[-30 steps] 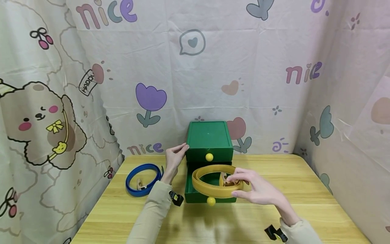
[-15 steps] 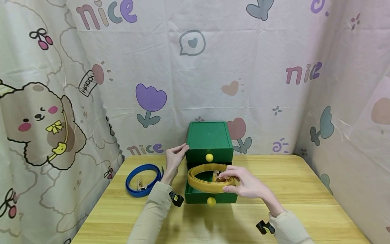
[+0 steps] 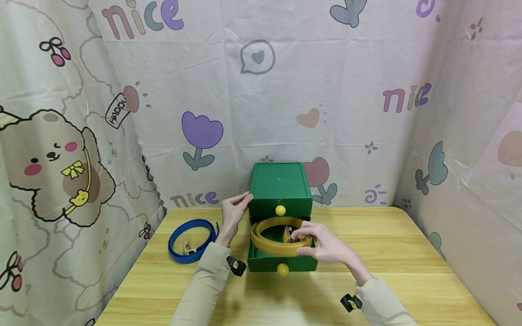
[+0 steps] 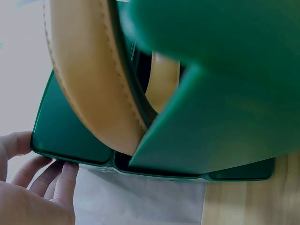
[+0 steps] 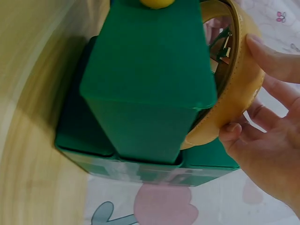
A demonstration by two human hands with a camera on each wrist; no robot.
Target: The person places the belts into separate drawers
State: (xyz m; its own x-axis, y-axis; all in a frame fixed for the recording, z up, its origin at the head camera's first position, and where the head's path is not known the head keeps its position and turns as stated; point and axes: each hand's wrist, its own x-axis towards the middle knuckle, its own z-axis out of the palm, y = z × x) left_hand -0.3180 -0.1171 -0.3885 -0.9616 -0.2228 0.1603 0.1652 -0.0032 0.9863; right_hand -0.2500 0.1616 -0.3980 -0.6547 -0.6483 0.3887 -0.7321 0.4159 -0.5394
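1. Head view: we see the lower drawer [image 3: 265, 265] of a green two-drawer cabinet [image 3: 281, 181] pulled out, the upper drawer [image 3: 263, 207] pushed in. The right hand [image 3: 328, 244] grips a coiled yellow belt [image 3: 269, 246] to its left, at the lower drawer; gold buckle [image 3: 287, 234] by its fingertips. The left hand [image 3: 234, 213] pinches the cabinet's near top corner, just to its right. A coiled blue belt [image 3: 174, 246] lies on the wooden table [image 3: 375, 253], left of the left hand.
2. Progress, same view: we judge the lower drawer ready and the yellow belt partly in, not yet let go. The blue belt sits outside both drawers. Upper drawer contents hidden.
3. Left wrist view: we see fingers bent at the cabinet corner; ahead of them, the yellow belt dips behind the lower drawer's wall.
4. Right wrist view: we see thumb and fingers clasping the yellow belt, part of it standing above the drawer rim. Drawer floor hidden, so we can't tell whether the belt touches it.
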